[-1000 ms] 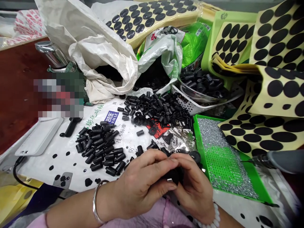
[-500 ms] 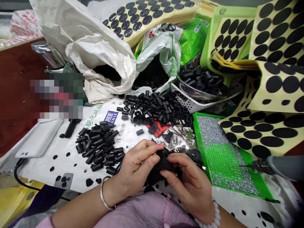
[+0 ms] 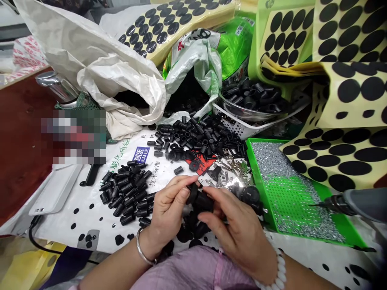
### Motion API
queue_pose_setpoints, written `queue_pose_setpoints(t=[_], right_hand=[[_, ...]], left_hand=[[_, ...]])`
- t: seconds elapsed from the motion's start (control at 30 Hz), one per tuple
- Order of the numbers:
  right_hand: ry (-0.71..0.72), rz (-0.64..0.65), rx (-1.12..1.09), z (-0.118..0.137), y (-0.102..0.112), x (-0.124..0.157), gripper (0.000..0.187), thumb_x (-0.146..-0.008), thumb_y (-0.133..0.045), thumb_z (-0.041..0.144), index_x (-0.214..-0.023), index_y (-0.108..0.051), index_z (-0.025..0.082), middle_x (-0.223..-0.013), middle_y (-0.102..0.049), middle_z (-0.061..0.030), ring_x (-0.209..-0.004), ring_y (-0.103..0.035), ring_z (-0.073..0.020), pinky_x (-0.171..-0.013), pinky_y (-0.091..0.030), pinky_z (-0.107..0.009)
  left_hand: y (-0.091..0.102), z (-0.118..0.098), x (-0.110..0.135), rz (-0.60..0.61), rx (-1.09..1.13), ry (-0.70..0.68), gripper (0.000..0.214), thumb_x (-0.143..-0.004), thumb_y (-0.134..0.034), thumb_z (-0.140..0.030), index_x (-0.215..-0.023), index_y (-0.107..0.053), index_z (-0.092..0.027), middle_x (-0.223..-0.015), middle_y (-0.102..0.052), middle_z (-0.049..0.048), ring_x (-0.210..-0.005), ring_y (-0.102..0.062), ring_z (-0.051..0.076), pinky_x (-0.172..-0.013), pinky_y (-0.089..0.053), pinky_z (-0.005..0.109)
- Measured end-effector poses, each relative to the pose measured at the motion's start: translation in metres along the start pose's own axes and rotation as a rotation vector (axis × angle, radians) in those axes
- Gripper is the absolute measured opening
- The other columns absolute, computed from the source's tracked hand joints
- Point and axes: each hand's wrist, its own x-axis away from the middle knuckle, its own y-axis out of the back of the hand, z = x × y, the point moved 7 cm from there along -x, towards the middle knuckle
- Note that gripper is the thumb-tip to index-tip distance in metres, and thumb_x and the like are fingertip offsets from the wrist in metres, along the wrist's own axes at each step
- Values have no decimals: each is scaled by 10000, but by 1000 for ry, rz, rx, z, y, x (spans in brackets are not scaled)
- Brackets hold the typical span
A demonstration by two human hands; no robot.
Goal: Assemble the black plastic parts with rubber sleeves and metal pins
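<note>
Just in front of my lap, my left hand (image 3: 169, 211) pinches a small round black plastic part (image 3: 192, 194) between thumb and fingers. My right hand (image 3: 238, 225) has its thumb and forefinger about a black plastic cylinder (image 3: 204, 202), which touches or adjoins the part in my left hand; whether they are joined I cannot tell. More black pieces (image 3: 186, 233) lie beneath both hands. To the left of my left hand is a heap of ridged black plastic tubes (image 3: 128, 189). Beyond my hands are short black caps (image 3: 193, 135) and small metal strips (image 3: 226, 171).
A green tray (image 3: 266, 209) of small screws lies to the right, with an electric screwdriver (image 3: 356, 204) over its edge. Behind are a clear bowl (image 3: 242, 110), white sacks (image 3: 121, 76) and sheets of black round stickers (image 3: 338, 157). A white power bank (image 3: 54, 193) sits left.
My hands have drawn slightly apart, showing more of the black part and cylinder. My right thumb and forefinger have spread wider. The whole view has shifted a little.
</note>
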Motion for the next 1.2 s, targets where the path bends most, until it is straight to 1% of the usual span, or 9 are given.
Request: queue_pose_setpoints(t=[0.1, 0.3, 0.43, 0.53, 0.73, 0.8, 0.87, 1.07, 1.2], right_hand=[[18, -26, 46, 3, -1, -2, 202, -876, -421, 271, -948, -538, 123, -742, -622, -70, -658, -595, -159, -557, -474, -266], [-294, 304, -359, -13, -19, -2, 346, -929, -271, 294, -680, -482, 178, -536, -486, 34, -470, -453, -74, -457, -380, -192], [-133, 145, -76, -8, -3, -1, 268, -878, -406, 357, -931, -532, 125, -718, -579, -47, -608, -528, -135, -535, -412, -257], [-135, 86, -103, -8, -4, 2, 231, -883, -385, 309, -870, -533, 132, -700, -564, -52, -622, -529, -143, -555, -404, -268], [-883, 375, -1094, -22, -49, 22, 386, -867, -331, 500, -731, -485, 173, -497, -358, 73, -354, -252, -33, -332, -211, -164], [-980, 452, -1227, -19, -54, 26, 439, -860, -291, 545, -752, -492, 169, -472, -352, 85, -307, -174, -20, -296, -156, -165], [-886, 428, -1089, -22, -46, 23, 444, -875, -278, 522, -761, -508, 160, -484, -399, 67, -312, -230, -27, -302, -193, -169], [-246, 120, -260, -11, -6, 8, 182, -835, -475, 330, -876, -531, 161, -710, -559, -27, -645, -518, -125, -568, -413, -250], [-460, 309, -598, -15, -26, 13, 299, -902, -322, 367, -738, -481, 175, -534, -415, 45, -462, -389, -76, -419, -326, -197]], left_hand=[[-1, 0, 0, -14, 12, -23, 252, -877, -467, -222, -1062, -631, -173, -964, -592, 93, -888, -558, 192, -807, -440, 320], [-2, 3, -1, 43, 35, 1, 254, -885, -451, -202, -1067, -627, -190, -974, -607, 85, -887, -576, 187, -818, -448, 319], [-3, 4, -1, 35, 28, 11, 253, -884, -456, -215, -1072, -627, -202, -977, -612, 74, -905, -574, 182, -833, -445, 307], [-3, 5, 1, 11, 74, 12, 247, -885, -458, -222, -1060, -633, -219, -991, -623, 65, -896, -590, 175, -842, -446, 305], [-3, 10, 3, 6, 98, 44, 249, -890, -452, -220, -1060, -633, -210, -1003, -630, 75, -906, -595, 185, -852, -449, 320], [-3, 8, 3, 21, 93, 24, 254, -891, -447, -219, -1069, -628, -206, -1011, -630, 80, -905, -596, 187, -852, -452, 326], [-4, 4, 3, 46, 70, -14, 256, -889, -449, -212, -1074, -626, -207, -1017, -631, 81, -912, -592, 186, -860, -450, 330], [-6, 2, 4, 62, 58, -4, 264, -891, -442, -185, -1083, -618, -227, -1044, -617, 69, -936, -591, 186, -857, -454, 321], [-7, 6, 4, 55, 110, 36, 255, -895, -439, -201, -1064, -629, -221, -1014, -628, 73, -912, -601, 192, -855, -453, 337]])
